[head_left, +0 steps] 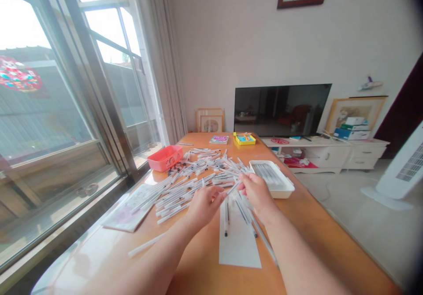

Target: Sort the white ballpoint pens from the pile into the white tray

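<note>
A slender pen (233,188) is held at a slant between the two hands, above the middle of the table (198,274). Its lower end is pinched narrowly by the thumb and fingers of the left hand (205,203); its upper end is gripped by the bent fingertips of the right hand (256,191). Beneath them, a white paper sheet (239,251) is partly covered by loose pens with dark tips.

Just beyond the right hand, a white tray (287,193) is set, in which grey-looking pens (265,172) are laid side by side. On the far left, a red basket (161,162) is placed near the window side; its contents cannot be made out. A yellow box (245,140) is seen at the far end, with small colourful matter in it, beside a purple booklet (219,140).

Between basket and tray, a broad heap of pens (185,191) is spread, partly over a pale booklet (124,219) at the left. Bare wood is shown between the left forearm and the sheet, and a strip of tabletop is left between the tray and the table's right edge, beyond which the floor is seen.
</note>
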`<state>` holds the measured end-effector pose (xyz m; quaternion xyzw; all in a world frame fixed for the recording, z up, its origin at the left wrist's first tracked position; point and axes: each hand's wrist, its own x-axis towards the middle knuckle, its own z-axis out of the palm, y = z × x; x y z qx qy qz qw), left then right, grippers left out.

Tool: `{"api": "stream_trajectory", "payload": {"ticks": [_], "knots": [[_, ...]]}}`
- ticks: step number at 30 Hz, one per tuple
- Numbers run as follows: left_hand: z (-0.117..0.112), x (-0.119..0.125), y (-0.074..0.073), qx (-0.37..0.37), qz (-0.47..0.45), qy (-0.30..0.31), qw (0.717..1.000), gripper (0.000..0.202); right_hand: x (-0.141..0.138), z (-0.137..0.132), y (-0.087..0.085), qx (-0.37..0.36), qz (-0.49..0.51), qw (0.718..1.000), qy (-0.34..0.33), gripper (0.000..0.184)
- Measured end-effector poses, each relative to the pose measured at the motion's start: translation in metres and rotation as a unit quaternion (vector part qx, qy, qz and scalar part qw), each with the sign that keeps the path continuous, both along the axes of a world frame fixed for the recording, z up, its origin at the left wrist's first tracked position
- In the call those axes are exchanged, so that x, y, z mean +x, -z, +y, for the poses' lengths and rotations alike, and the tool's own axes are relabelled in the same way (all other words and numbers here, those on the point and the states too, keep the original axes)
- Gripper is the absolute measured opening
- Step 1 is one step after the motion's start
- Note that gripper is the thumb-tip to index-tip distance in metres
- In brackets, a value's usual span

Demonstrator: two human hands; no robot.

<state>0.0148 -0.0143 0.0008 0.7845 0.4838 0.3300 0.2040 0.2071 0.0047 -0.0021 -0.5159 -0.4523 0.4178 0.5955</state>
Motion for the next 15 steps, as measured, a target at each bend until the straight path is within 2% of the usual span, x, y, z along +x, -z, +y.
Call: {"api": "stream_trajectory", "payload": {"ticks": [4, 6, 10, 13, 15], "knots": [[0.012, -0.02, -0.007, -0.027, -0.076, -0.024, 0.996, 0.04, 0.005, 0.0, -0.003, -0.005, 0.023, 0.999, 0.03, 0.037], [0.018, -0.038, -0.01, -0.02, -0.073, -0.043, 0.996, 0.036, 0.007, 0.002, -0.002, 0.0, 0.027, 0.999, 0.043, 0.037], [0.03, -0.084, -0.008, -0.013, -0.005, -0.124, 0.992, 0.025, 0.009, 0.005, 0.002, 0.013, 0.034, 0.998, 0.059, 0.038], [0.035, -0.118, -0.006, -0.007, 0.06, -0.206, 0.977, 0.025, 0.01, 0.007, 0.004, 0.013, 0.035, 0.997, 0.069, 0.039], [0.036, -0.134, -0.006, -0.017, 0.108, -0.235, 0.966, 0.026, 0.01, 0.007, 0.003, 0.014, 0.035, 0.997, 0.074, 0.04]]}}
